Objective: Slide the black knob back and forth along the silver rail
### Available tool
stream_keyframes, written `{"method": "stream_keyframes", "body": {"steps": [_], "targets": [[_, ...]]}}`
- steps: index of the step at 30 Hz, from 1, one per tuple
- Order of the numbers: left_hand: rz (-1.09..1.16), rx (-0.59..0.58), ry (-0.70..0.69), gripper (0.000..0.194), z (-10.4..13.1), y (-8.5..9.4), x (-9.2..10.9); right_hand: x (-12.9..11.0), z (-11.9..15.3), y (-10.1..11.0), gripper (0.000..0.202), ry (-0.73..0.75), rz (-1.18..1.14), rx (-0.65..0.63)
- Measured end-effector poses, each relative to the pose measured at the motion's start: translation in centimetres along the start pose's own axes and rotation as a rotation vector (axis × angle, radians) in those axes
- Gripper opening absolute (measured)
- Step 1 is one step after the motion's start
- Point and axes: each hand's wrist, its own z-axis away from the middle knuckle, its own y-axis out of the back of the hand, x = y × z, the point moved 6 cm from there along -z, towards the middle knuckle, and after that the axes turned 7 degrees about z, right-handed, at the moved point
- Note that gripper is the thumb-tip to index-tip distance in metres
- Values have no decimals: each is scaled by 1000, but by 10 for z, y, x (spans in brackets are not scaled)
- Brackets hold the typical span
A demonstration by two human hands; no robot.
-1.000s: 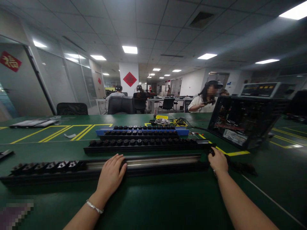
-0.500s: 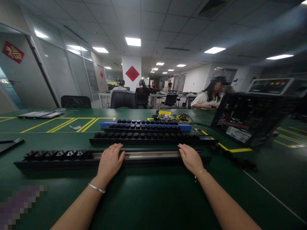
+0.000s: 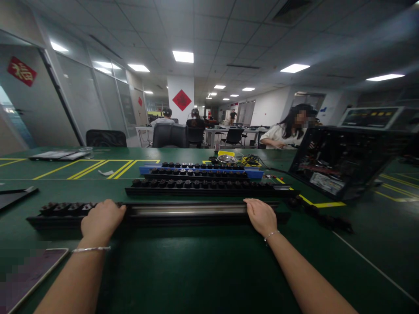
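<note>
A long black rail lies across the green table in front of me, with a shiny metal strip along its open middle. A row of black blocks with small metal fittings sits in its left part. My left hand is curled over the right end of that row, hiding several blocks; its fingertips are out of sight. Near the rail's right end, my right hand is closed over the rail, fingers together across the far edge, thumb hidden.
Behind lie another filled black rail and a blue rail. An open computer case stands at right, near a person across the table. Dark parts lie before the case. A purple-faced flat object lies front left.
My left hand has moved left along the rail, from the metal strip onto the blocks, and its fingers have curled. My right hand has stayed at the rail's right end.
</note>
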Motion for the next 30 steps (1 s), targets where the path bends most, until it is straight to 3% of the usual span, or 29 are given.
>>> {"method": "stream_keyframes", "body": {"steps": [20, 30], "targets": [[21, -160, -83, 51, -7, -10, 15, -2, 0, 3, 39, -7, -39, 5], [101, -220, -155, 46, 5, -14, 41, -3, -1, 4, 39, -13, -34, -13]]}}
